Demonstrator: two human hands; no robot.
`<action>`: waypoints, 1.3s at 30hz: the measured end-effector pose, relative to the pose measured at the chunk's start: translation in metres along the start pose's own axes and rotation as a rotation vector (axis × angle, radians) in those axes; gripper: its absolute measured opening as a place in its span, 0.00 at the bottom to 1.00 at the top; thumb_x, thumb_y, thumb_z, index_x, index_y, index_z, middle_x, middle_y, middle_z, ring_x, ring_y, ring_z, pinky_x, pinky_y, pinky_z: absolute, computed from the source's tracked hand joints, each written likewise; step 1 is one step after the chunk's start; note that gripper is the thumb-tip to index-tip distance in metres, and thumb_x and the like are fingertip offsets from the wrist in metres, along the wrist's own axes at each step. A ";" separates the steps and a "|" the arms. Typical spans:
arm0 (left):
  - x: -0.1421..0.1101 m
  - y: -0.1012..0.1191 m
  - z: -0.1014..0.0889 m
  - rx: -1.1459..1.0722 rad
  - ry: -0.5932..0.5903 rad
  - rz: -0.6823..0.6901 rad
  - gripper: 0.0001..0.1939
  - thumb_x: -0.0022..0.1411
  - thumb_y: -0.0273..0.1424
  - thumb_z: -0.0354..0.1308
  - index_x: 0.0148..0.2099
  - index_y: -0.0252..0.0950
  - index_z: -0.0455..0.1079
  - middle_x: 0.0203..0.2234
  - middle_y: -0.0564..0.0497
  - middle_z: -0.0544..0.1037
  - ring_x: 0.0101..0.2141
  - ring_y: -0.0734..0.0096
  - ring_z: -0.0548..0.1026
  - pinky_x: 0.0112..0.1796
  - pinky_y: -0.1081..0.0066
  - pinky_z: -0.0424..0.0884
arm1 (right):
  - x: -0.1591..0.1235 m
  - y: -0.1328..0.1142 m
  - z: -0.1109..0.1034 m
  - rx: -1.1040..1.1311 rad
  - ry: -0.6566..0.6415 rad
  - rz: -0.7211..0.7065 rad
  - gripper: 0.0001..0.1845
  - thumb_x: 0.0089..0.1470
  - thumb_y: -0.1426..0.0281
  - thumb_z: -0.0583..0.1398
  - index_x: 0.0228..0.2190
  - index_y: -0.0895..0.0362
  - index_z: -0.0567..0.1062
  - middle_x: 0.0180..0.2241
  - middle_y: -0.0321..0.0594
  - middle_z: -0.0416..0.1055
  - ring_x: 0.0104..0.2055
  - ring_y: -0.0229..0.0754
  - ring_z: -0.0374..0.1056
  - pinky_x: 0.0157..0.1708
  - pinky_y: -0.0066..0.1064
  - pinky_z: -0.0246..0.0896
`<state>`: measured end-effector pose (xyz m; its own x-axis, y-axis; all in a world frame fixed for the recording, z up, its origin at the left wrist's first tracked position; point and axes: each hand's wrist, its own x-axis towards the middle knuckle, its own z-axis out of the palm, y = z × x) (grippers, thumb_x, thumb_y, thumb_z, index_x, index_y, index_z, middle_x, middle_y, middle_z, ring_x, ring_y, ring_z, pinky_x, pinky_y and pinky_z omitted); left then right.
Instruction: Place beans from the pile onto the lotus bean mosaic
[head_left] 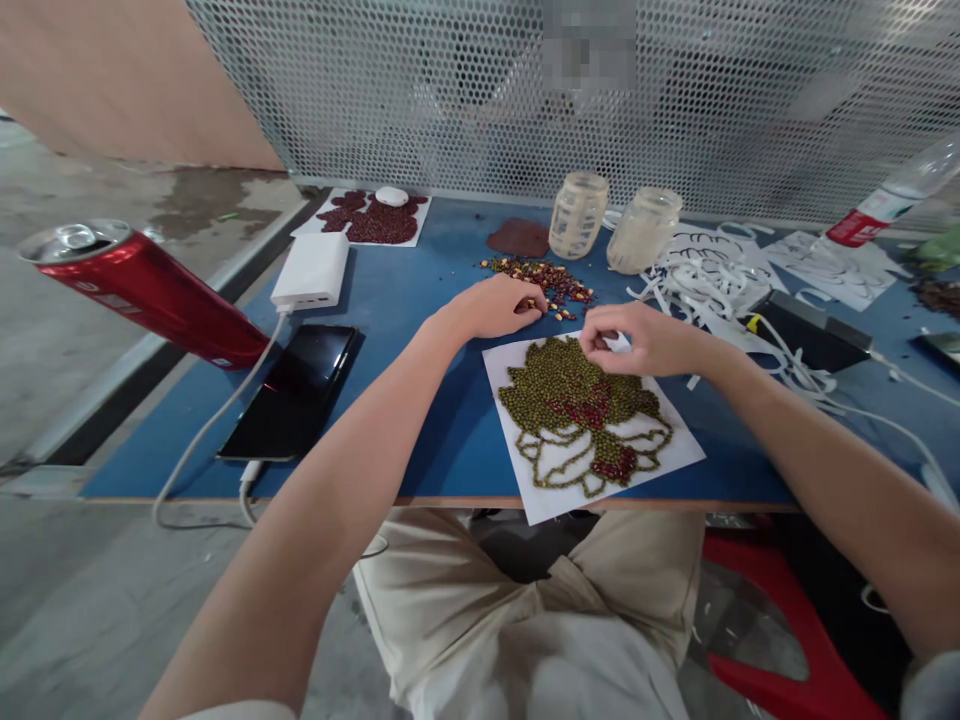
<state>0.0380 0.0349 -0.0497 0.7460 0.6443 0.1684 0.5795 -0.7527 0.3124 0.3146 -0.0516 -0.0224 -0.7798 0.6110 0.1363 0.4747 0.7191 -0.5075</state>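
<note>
My left hand point(504, 305) rests at the near edge of a loose pile of mixed beans and kernels point(551, 280), its fingers curled; what lies in them is hidden. Above the upper right of a white sheet point(536, 500) hovers my right hand point(626, 338), thumb and fingertips pinched together, with anything between them too small to make out. A flower-like bean picture point(570, 385) covers much of the sheet, mostly green beans with red ones in the middle and lower part. Several petal outlines near the bottom show bare white paper inside.
Two cloudy jars point(579, 215) stand behind the pile. Left are a red can point(157, 290), a phone point(292, 390), a cabled white power bank point(311, 270) and a red-bean sheet point(382, 225). Right are tangled white strips point(712, 290), a black box point(810, 330) and a bottle point(892, 205).
</note>
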 end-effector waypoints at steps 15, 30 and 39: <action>-0.002 0.004 -0.002 -0.015 -0.005 -0.058 0.18 0.72 0.34 0.58 0.56 0.39 0.86 0.37 0.47 0.88 0.35 0.64 0.80 0.39 0.65 0.70 | -0.019 -0.057 0.040 -0.237 -0.080 -0.135 0.08 0.71 0.70 0.61 0.36 0.53 0.77 0.34 0.40 0.76 0.37 0.46 0.65 0.42 0.40 0.52; -0.002 0.003 -0.002 -0.003 -0.009 -0.061 0.19 0.73 0.34 0.58 0.58 0.38 0.86 0.39 0.46 0.88 0.34 0.64 0.80 0.37 0.65 0.67 | -0.011 -0.056 0.033 -0.080 -0.139 0.065 0.12 0.71 0.62 0.65 0.34 0.53 0.76 0.33 0.38 0.77 0.37 0.45 0.68 0.42 0.38 0.54; -0.003 0.002 -0.001 -0.005 -0.006 -0.056 0.18 0.73 0.34 0.59 0.57 0.39 0.86 0.39 0.47 0.88 0.34 0.65 0.79 0.36 0.66 0.66 | -0.006 -0.062 0.029 -0.036 -0.185 0.124 0.10 0.69 0.66 0.65 0.33 0.53 0.75 0.35 0.38 0.76 0.38 0.44 0.67 0.41 0.38 0.55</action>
<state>0.0370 0.0315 -0.0480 0.7149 0.6841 0.1446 0.6183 -0.7151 0.3261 0.2782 -0.1097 -0.0170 -0.7749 0.6264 -0.0853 0.5831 0.6560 -0.4792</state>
